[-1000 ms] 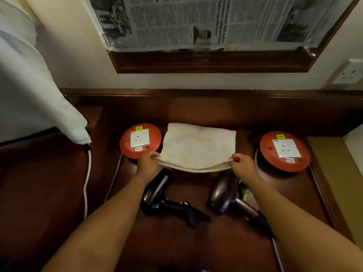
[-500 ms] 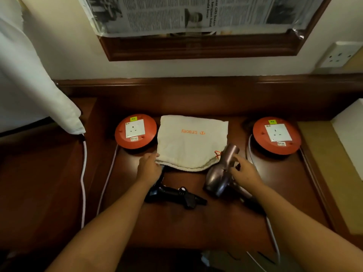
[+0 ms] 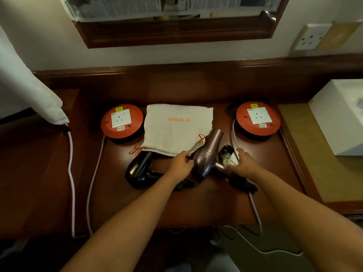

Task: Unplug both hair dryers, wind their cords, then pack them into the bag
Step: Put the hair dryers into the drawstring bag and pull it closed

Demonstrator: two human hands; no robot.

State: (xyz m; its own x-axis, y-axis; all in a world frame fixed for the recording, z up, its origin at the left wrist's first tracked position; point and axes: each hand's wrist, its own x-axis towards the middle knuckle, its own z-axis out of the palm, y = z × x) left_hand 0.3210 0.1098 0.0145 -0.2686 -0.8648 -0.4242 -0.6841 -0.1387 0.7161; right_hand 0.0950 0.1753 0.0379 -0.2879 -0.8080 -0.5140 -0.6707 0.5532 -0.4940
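A cream drawstring bag point(image 3: 176, 130) with orange lettering lies flat at the back middle of the dark wooden desk point(image 3: 196, 203). A mauve metallic hair dryer point(image 3: 207, 154) is tilted with its nozzle over the bag's lower right corner. My right hand point(image 3: 243, 164) grips its handle, beside a bundle with a label point(image 3: 225, 154). My left hand point(image 3: 180, 164) pinches the bag's front hem just left of that dryer. A black hair dryer point(image 3: 139, 169) lies on the desk to the left, its handle partly hidden under my left forearm.
Two orange cable reels with white sockets stand left point(image 3: 121, 121) and right point(image 3: 258, 118) of the bag. White cords point(image 3: 71, 173) trail off the desk's front. A white box point(image 3: 337, 118) sits at the right, a wall socket point(image 3: 312, 36) above it, white cloth point(image 3: 29, 91) hangs left.
My left hand has slid right along the bag's hem from its left corner to beside the mauve dryer. My right hand has shifted from the dryer's body down to its handle.
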